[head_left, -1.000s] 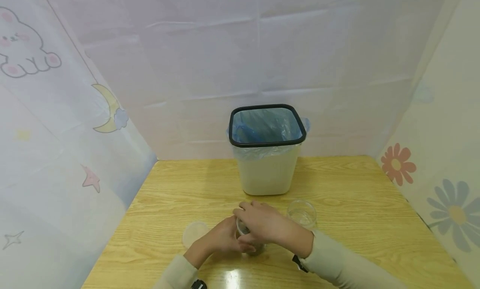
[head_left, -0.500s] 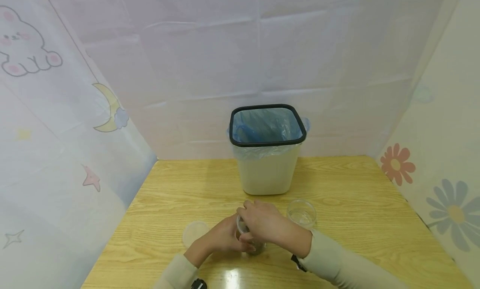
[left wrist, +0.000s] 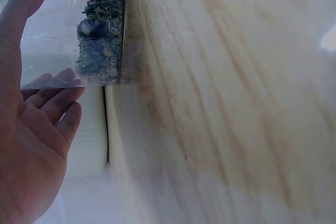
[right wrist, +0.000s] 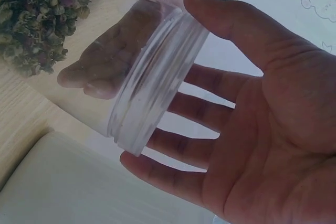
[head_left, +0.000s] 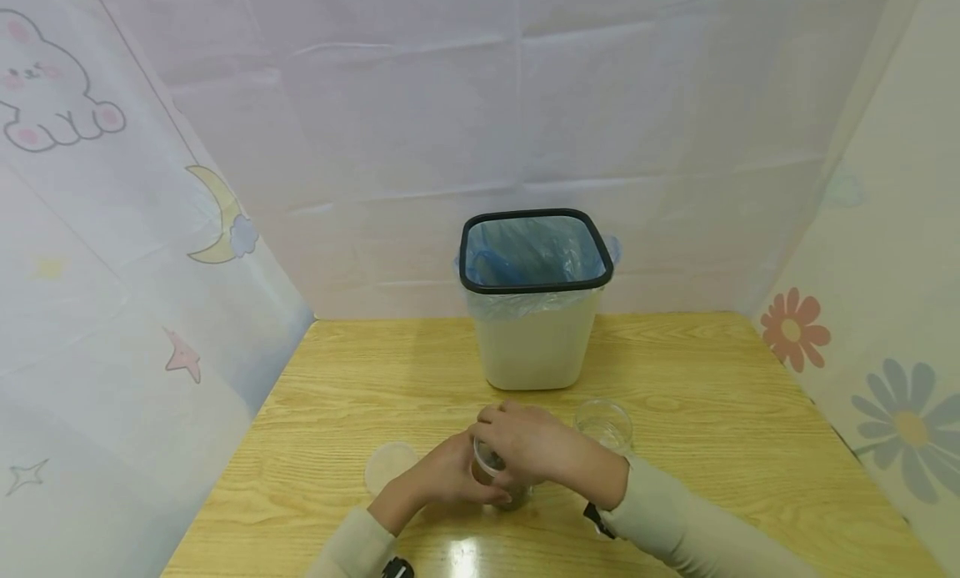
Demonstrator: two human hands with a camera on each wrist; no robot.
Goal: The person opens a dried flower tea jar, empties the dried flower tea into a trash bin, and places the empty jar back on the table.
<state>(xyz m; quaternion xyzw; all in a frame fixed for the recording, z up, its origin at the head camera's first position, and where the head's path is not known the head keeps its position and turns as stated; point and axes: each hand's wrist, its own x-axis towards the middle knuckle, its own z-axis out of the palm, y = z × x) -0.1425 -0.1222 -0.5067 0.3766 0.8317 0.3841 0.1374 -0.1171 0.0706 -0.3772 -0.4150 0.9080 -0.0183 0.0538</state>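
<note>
A clear jar [left wrist: 55,40] stands on the table between my hands, with dried leaves and buds [left wrist: 100,43] in its lower part. My left hand [head_left: 450,471] holds the jar's side, fingers and thumb around it. From above, my right hand [head_left: 525,440] grips the top; in the right wrist view, its thumb and fingers span a clear ridged band [right wrist: 157,87] at the mouth. Whether that band is a separate lid, I cannot tell. Left of the hands lies a whitish translucent disc [head_left: 392,468]. To the right sits a clear round container [head_left: 603,424], partly behind my right forearm.
A white bin [head_left: 534,344] with a black rim and bluish liner stands behind the jar. Printed cloth hangs at the back and both sides of the wooden table [head_left: 697,378]. Light reflects off the table near its front edge.
Around the jar's top, my right hand has shifted slightly, first to the right and then a little back. My left hand, the jar, the disc and the round container stay in place.
</note>
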